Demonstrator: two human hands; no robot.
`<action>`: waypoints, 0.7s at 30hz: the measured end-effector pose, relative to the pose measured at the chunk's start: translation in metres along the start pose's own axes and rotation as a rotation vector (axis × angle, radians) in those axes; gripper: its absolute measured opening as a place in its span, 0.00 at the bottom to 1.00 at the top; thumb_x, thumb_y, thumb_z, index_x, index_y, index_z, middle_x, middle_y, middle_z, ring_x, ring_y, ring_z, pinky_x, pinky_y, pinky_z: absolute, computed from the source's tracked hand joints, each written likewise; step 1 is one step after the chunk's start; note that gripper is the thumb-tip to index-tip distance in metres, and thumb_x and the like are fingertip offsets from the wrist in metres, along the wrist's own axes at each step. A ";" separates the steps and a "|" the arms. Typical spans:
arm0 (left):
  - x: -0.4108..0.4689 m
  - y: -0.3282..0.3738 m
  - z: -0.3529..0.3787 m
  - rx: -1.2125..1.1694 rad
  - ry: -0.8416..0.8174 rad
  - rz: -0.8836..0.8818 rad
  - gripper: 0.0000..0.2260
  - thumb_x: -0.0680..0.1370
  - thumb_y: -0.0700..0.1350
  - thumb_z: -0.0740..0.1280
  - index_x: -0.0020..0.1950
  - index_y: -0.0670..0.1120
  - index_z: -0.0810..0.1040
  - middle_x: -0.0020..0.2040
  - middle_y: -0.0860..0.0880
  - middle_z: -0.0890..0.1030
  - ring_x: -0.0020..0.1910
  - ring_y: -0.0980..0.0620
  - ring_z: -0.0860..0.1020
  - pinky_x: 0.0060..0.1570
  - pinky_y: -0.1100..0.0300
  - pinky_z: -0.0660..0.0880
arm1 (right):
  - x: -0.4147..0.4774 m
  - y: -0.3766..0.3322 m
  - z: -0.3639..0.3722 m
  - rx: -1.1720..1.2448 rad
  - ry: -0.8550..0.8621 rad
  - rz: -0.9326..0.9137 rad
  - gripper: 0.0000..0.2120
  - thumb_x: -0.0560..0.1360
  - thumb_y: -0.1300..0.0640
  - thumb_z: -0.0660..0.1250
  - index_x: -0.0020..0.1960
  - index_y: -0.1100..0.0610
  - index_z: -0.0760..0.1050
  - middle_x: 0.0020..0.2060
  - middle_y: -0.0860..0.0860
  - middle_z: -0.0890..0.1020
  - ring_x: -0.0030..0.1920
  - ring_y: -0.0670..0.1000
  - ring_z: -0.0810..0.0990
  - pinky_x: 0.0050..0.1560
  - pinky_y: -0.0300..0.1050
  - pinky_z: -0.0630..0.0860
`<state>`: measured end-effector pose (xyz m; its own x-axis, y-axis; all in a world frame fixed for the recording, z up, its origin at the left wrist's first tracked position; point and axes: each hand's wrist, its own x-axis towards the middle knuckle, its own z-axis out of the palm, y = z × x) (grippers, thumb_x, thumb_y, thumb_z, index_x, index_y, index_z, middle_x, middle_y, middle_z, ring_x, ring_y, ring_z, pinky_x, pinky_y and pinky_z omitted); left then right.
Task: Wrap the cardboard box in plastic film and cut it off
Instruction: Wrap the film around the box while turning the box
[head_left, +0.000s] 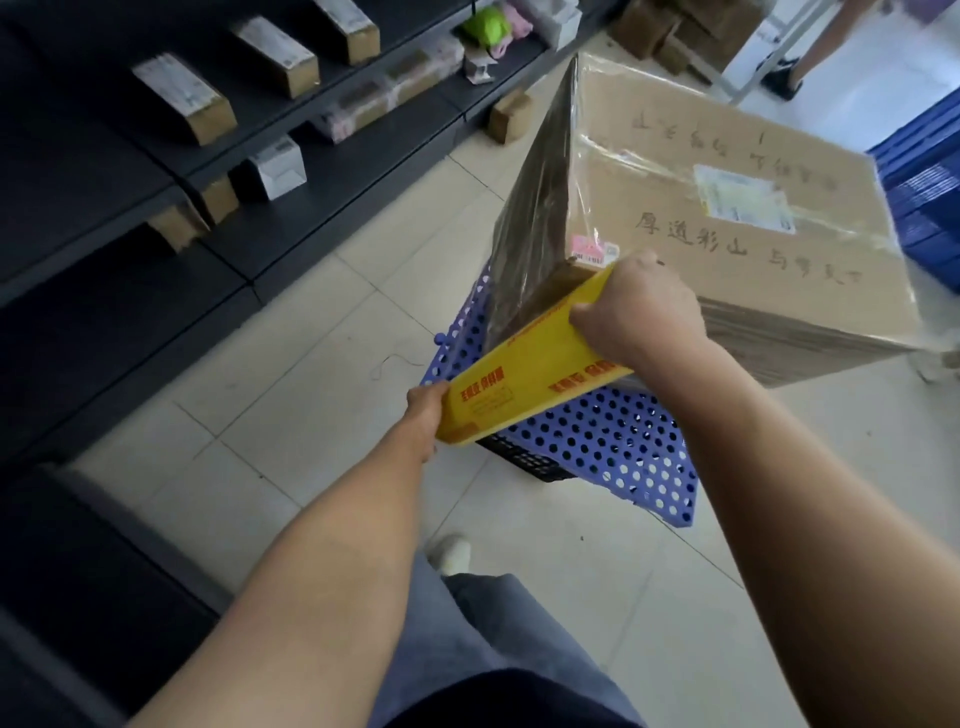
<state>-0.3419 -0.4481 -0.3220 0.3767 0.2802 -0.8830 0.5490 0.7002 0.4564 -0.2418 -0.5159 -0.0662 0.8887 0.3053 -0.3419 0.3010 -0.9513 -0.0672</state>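
A large cardboard box (727, 249) with handwritten characters and a label rests on a purple perforated plastic pallet (613, 441). Shiny plastic film (540, 208) covers its top and stretches down the near left side. The film runs into a long yellow dispenser box (530, 364) held against the box's near corner. My left hand (428, 415) grips the dispenser's lower end. My right hand (634, 306) grips its upper end, right at the box's corner.
Dark shelving (182, 218) with small cartons runs along the left. Blue crates (924, 182) stand at the right. Another person's legs (810, 52) are at the far right top. A black crate (524, 460) sits under the pallet. My leg and shoe (452, 553) are below.
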 end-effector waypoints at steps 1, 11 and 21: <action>0.000 -0.001 0.001 0.005 0.014 -0.005 0.18 0.80 0.55 0.58 0.68 0.52 0.68 0.67 0.46 0.71 0.61 0.45 0.69 0.58 0.46 0.64 | 0.000 0.000 -0.001 -0.024 0.007 0.000 0.24 0.75 0.52 0.66 0.64 0.64 0.65 0.44 0.55 0.73 0.42 0.57 0.74 0.39 0.49 0.72; -0.011 -0.029 0.031 -0.086 -0.008 -0.108 0.20 0.81 0.55 0.55 0.71 0.50 0.62 0.72 0.46 0.66 0.69 0.44 0.66 0.67 0.43 0.62 | 0.000 0.028 0.004 -0.020 0.021 -0.021 0.25 0.73 0.42 0.67 0.56 0.63 0.72 0.38 0.53 0.75 0.36 0.55 0.75 0.30 0.45 0.67; -0.001 -0.067 0.117 -0.410 0.086 -0.014 0.23 0.79 0.58 0.58 0.70 0.47 0.67 0.62 0.42 0.77 0.57 0.44 0.77 0.53 0.49 0.77 | 0.012 0.086 -0.007 -0.142 0.017 -0.329 0.22 0.73 0.40 0.66 0.50 0.59 0.68 0.37 0.52 0.72 0.41 0.56 0.76 0.37 0.50 0.73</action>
<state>-0.2917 -0.5727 -0.3391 0.2983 0.3098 -0.9028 0.2048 0.9030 0.3776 -0.2027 -0.5936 -0.0691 0.7413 0.5963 -0.3080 0.6161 -0.7867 -0.0402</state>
